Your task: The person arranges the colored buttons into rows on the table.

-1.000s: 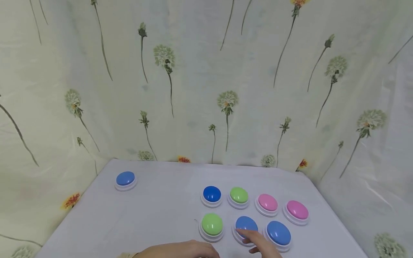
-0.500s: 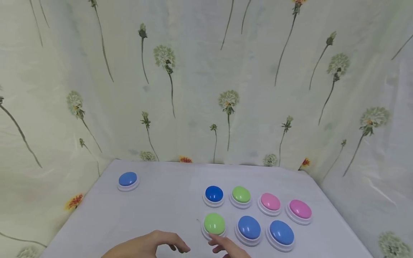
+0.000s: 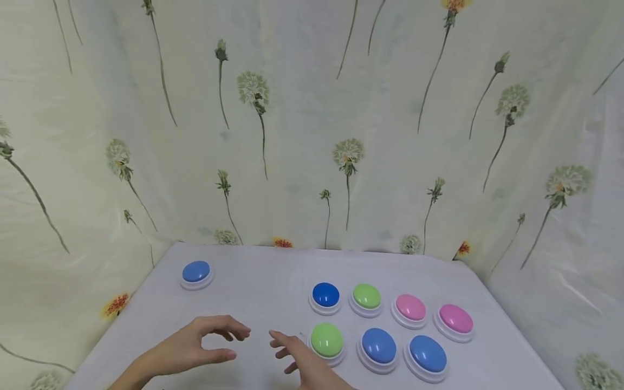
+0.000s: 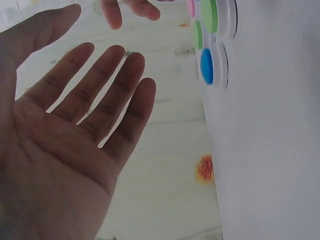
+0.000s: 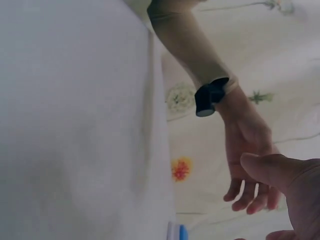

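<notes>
Over the middle-left of the table, my left hand (image 3: pixel 195 344) hovers with fingers relaxed and thumb apart, holding nothing. Its palm and spread fingers show plainly in the left wrist view. My right hand (image 3: pixel 304 357) is just to its right, fingers loosely bent and likewise bare. Nearest to the right hand is a light-green push button (image 3: pixel 326 340) on a white base, partly overlapped by it in the head view. Right of that stand two blue push buttons, a nearer-middle one (image 3: pixel 378 345) and an outer one (image 3: pixel 428 353).
Behind them runs a row: a dark-blue button (image 3: pixel 325 294), a green button (image 3: pixel 366 296), a pink button (image 3: pixel 410 307) and a deeper-pink button (image 3: pixel 456 318). Another blue button (image 3: pixel 196 271) stands alone at the far left. A dandelion-print curtain (image 3: pixel 292 135) surrounds the white table (image 3: pixel 258 271).
Both hands have moved left, away from the blue buttons. The left hand has risen further into view and its thumb and fingers have spread apart. The buttons keep their places.
</notes>
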Tool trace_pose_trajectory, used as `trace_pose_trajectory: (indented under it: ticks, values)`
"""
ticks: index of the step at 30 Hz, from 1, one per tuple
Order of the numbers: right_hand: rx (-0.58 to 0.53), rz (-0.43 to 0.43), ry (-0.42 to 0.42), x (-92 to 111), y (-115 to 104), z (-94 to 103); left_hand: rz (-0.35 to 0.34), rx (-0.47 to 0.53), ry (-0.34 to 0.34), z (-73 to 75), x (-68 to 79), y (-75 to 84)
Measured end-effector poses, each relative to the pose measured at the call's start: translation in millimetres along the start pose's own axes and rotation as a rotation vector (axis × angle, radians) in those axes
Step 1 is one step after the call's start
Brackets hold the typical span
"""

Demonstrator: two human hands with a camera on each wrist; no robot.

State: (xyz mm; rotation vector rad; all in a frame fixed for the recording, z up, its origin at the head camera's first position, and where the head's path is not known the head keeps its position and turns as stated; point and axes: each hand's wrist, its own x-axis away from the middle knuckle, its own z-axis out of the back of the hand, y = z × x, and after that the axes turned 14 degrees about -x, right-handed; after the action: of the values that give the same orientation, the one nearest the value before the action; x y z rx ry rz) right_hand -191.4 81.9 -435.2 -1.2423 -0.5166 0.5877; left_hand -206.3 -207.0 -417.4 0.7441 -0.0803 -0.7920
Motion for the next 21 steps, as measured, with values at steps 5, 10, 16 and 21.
trace_pose_trajectory:
  ticks: [5, 10, 16, 21]
  values:
    - [0.087, 0.054, 0.108, -31, -17, -11.6, 0.07, -0.035, 0.144, 21.8, 4.8, -20.6]
    - [0.103, 0.053, 0.155, -68, -31, -19.0, 0.22, -0.085, 0.342, 41.4, 6.2, -52.3]
    - [0.158, -0.011, 0.169, -113, -28, -30.1, 0.495, -0.257, 0.622, 57.4, 6.5, -101.5]
    - [0.235, -0.074, 0.232, -147, -19, -46.5, 0.729, -0.17, 0.638, 61.5, 9.3, -137.3]
